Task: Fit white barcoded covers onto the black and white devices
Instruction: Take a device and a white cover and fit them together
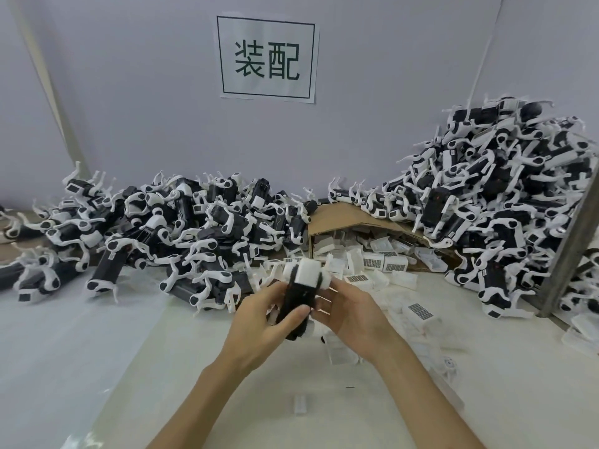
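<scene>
At frame centre both hands hold one device point(299, 298); left hand point(259, 322) grips its black body, right hand point(350, 315) steadies the side; the white cover point(309, 270) sits at the far end, seemingly being seated; next calls for pressing it home.

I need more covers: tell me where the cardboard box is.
In the head view, the cardboard box lies just right of centre, between the left pile and the right pile.

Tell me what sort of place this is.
Probably a factory assembly bench: a wall sign reads 装配 (assembly), heaps of identical black and white devices flank a cardboard box spilling white barcoded covers.
</scene>
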Demonstrator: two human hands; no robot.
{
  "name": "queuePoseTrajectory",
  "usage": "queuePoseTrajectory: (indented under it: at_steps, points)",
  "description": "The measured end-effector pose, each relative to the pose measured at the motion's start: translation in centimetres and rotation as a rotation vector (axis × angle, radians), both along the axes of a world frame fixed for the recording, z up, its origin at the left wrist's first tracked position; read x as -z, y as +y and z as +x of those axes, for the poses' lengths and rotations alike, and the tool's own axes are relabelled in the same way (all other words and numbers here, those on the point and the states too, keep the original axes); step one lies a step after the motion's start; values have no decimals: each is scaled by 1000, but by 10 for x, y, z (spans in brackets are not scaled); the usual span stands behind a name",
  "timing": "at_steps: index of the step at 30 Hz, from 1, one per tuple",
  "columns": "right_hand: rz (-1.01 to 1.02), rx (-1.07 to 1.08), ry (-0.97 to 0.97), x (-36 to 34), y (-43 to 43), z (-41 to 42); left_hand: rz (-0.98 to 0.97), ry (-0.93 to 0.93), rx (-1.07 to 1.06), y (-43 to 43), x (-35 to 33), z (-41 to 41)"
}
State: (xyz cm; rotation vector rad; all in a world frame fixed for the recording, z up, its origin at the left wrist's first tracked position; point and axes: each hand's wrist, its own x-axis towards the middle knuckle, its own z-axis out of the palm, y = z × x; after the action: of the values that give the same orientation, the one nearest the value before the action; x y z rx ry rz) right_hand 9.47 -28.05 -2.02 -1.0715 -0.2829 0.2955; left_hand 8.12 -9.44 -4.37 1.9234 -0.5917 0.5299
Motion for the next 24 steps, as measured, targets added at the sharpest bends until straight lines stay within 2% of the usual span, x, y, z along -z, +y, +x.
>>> queuePoseTrajectory:
  at_steps: [3, 5, 6, 8, 9, 11, 15, 18, 24]
  points:
    - [1, 22, -65, 0, -1, 2, -75, 87, -29, -2, 0, 1]
    - [-37, 195, -103, 2, -3, 5, -183, 134, -44, -2, -1, 2]
    - [-184, 351, -172, 4, -6, 7, -260, 170, -29, -1, -2, 3]
    - [-656, 646, -365, 7, -12, 10, -416, 251, 29, 1, -5, 3]
    - [-841, 707, -429, 9, -14, 10, -467, 281, 48, 2, -7, 3]
    - [-1034, 655, -420, 13, -20, 13, -528, 325, 56, 4, -10, 3]
    - [-1365, 400, -303, 22, -25, 17, -572, 392, 68, 6, -10, 5]
    - [-1284, 411, -253, 26, -24, 18, -558, 433, 108, 5, -11, 5]
    - [-1018, 675, -355, 18, -21, 15, -704, 672, 325, 5, -14, 9]
